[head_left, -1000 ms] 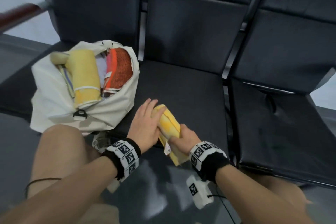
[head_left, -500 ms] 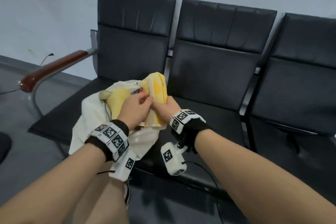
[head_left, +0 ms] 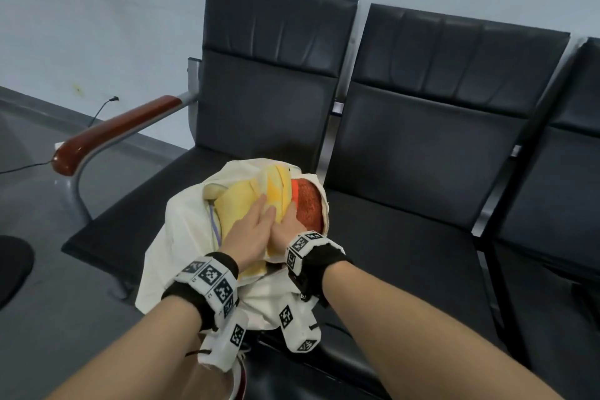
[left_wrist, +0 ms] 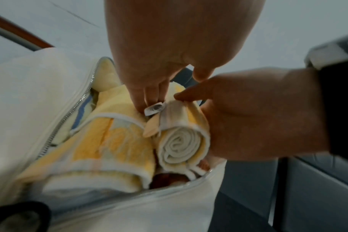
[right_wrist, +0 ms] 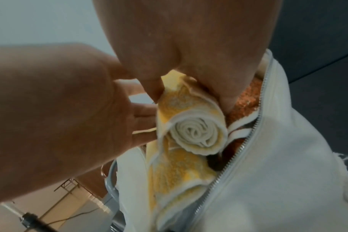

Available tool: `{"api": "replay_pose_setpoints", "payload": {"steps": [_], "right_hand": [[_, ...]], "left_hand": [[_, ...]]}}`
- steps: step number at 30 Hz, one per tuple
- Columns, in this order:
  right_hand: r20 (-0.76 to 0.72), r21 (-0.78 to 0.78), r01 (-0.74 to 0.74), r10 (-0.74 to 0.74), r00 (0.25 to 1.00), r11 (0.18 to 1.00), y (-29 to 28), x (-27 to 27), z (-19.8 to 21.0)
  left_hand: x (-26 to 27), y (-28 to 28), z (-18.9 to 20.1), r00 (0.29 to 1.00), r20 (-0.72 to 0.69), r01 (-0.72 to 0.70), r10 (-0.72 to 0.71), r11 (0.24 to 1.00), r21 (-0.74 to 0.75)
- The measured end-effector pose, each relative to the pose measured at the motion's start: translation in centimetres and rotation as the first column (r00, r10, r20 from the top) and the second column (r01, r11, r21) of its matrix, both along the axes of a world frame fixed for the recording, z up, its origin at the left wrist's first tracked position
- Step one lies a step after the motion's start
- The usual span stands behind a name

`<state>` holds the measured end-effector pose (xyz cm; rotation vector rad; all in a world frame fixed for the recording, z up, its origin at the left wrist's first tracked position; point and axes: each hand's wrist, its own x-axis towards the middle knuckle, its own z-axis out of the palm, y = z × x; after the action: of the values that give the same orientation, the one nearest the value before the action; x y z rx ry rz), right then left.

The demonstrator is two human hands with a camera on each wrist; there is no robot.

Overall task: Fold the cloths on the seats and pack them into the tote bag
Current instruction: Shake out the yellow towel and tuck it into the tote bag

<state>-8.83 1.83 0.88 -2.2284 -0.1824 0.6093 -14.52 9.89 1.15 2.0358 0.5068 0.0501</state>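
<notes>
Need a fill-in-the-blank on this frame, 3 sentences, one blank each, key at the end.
1. The tote bag sits on the seat next to the ____ armrest.
2. The yellow cloth going into the bag is ____ up, not flat.
3. Beside it in the bag, against the right hand, lies an ____ cloth; the left hand presses from the other side.

Missing words: wooden; rolled; orange

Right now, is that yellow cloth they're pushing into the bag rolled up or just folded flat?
Rolled up. The yellow cloth shows a spiral of layers at its end, and it sits partly inside the tote bag between both hands.
</notes>
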Motion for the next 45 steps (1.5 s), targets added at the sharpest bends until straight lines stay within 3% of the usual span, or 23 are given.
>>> {"api": "replay_pose_setpoints", "payload": {"steps": [4,7,10,13,17,25,32,35,38,42,45], "right_hand": [[0.248,-0.279,-0.021,0.093,0.964,0.96,0.6,0.3,-1.3],[0.195,-0.314,-0.12,0.187,0.963,0.942,0.2,0.3,-1.4],[0.147,-0.262,-0.211,0.255,0.956,0.942,-0.9,0.2,-0.6],[0.227,-0.226,-0.204,0.255,0.94,0.953,-3.2,-0.5,1.3],[0.281,-0.216,-0.168,0.226,0.933,0.962,-7.5,-1.7,5.2],[0.398,-0.203,-0.019,0.1,0.912,0.979,-16.2,-4.9,11.4],[0.439,-0.157,0.024,0.048,0.897,0.987,-22.9,-6.4,13.5],[0.402,-0.089,0.053,-0.013,0.916,0.995,-25.1,-5.5,11.9],[0.304,-0.064,0.065,-0.043,0.952,0.996,-26.1,-3.8,7.8],[0.16,-0.082,0.017,-0.004,0.987,0.997,-26.2,-0.2,1.7],[0.065,-0.088,-0.01,0.016,0.998,0.996,-25.9,3.5,-0.7]], "left_hand": [[0.8,-0.2,-1.2,0.996,-0.051,0.072,-0.07,0.996,0.048],[0.9,-0.1,-1.7,0.999,-0.032,0.001,0.001,0.997,0.074],[0.5,-0.3,-1.4,0.999,-0.03,-0.03,0.035,0.986,0.166],[-0.1,-1.0,-0.4,0.999,-0.051,0.006,0.012,0.944,0.33],[-1.2,-3.4,2.2,0.999,0.027,0.032,-0.042,0.954,0.297],[-2.8,-11.0,8.6,0.959,0.188,0.124,-0.212,0.911,0.392],[-3.9,-16.1,9.1,0.935,0.218,0.176,-0.28,0.899,0.401],[-3.2,-17.7,7.0,0.934,0.203,0.2,-0.294,0.902,0.383],[-1.3,-18.9,3.5,0.953,0.181,0.173,-0.244,0.925,0.339],[2.6,-19.8,-2.1,0.98,0.089,0.149,-0.179,0.951,0.27],[5.5,-19.9,-4.4,0.981,-0.001,0.189,-0.195,0.95,0.247]]}}
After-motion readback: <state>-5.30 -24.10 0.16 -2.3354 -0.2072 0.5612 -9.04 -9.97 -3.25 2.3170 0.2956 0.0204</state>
